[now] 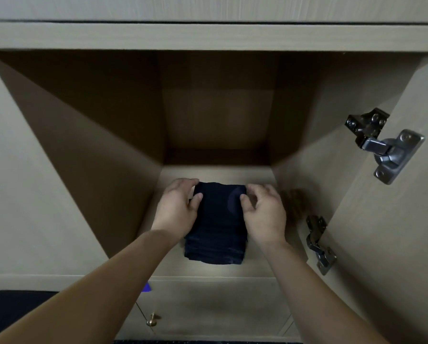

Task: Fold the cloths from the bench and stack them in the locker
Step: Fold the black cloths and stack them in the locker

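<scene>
Fingers (183, 182) of the left hand (177, 207) and right hand (265, 212) curl around opposite far corners of a folded dark navy cloth stack (216, 234), thumbs pressing on top; it rests inside the beige wooden locker (208, 270), near its front edge.

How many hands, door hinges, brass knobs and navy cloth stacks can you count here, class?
Hands: 2, left hand and right hand
Door hinges: 2, upper hinge and lower hinge
Brass knob: 1
Navy cloth stack: 1
Total: 6
</scene>
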{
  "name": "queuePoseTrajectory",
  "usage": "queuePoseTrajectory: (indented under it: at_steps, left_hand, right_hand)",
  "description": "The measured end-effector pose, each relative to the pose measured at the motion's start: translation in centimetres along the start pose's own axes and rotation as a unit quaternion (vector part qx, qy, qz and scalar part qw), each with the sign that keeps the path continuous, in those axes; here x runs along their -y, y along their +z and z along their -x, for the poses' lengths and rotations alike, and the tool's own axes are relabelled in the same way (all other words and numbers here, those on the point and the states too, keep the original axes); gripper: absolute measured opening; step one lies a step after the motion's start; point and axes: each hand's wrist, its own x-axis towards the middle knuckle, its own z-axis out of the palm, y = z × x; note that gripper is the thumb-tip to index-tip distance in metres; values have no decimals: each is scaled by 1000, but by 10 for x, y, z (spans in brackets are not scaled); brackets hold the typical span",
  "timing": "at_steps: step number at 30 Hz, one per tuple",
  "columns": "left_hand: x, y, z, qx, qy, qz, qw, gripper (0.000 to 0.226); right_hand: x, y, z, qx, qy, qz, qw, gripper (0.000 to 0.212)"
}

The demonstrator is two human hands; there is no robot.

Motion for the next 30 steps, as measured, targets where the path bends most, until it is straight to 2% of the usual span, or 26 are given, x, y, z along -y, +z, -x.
queuePoseTrajectory:
  at_steps: [2, 4, 6, 8, 13, 17, 19, 23, 30]
  left_hand:
    - [-3, 1, -3, 40, 81, -100, 991, 44]
    - [-3, 7, -5, 122, 102, -172, 972, 52]
    - [2, 13, -4, 201, 85, -219, 951, 57]
    - [11, 17, 0, 245, 67, -218, 942, 59]
    - [29, 21, 3, 251, 69, -156, 953, 62]
    - [30, 18, 3, 245, 77, -164, 952, 62]
    - [26, 9, 6, 221, 79, -146, 961, 61]
    - [14, -26, 21, 144, 90, -140, 976, 57]
    - [-10, -94, 82, 118, 49, -211, 969, 54]
  right_hand:
    - [6, 0, 1, 64, -85, 73, 992, 42]
    - [8, 4, 2, 165, -117, 123, 972, 52]
    - [5, 10, 6, 249, -92, 155, 952, 60]
    - [-3, 16, 11, 283, -64, 162, 943, 63]
    - [-13, 28, 18, 277, -56, 145, 948, 66]
    - [-10, 29, 16, 281, -54, 142, 948, 66]
    - [-6, 22, 15, 241, -53, 127, 961, 61]
    - [14, -4, 16, 107, -83, 125, 983, 43]
    - [64, -48, 57, 111, -95, 124, 981, 47]
